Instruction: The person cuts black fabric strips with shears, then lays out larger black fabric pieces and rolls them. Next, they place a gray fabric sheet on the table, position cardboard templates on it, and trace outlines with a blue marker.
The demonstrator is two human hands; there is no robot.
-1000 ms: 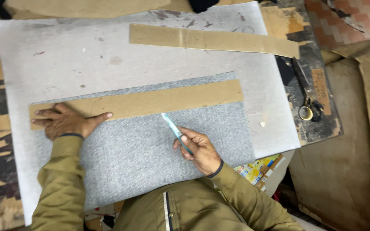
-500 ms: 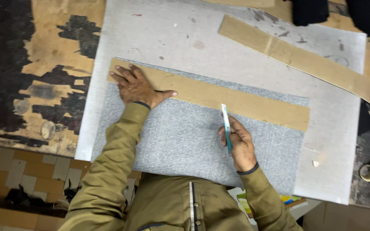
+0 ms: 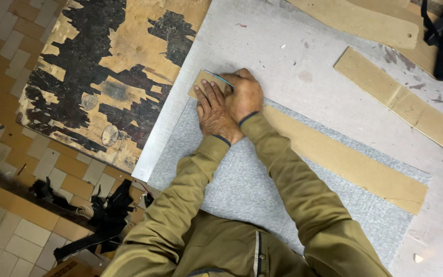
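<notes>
We press our left hand (image 3: 212, 114) flat, fingers spread, on the near-corner end of the long cardboard strip (image 3: 344, 164), which lies across the grey textured sheet (image 3: 242, 184). Our right hand (image 3: 243, 95), closed around a thin teal marker (image 3: 223, 81), sits just beside the left at that same strip end. We judge steady downward pressure and a tip hugging the strip's edge matter most.

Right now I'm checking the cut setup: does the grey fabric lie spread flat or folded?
Spread flat: the grey fabric lies smooth under the cardboard strip.
</notes>
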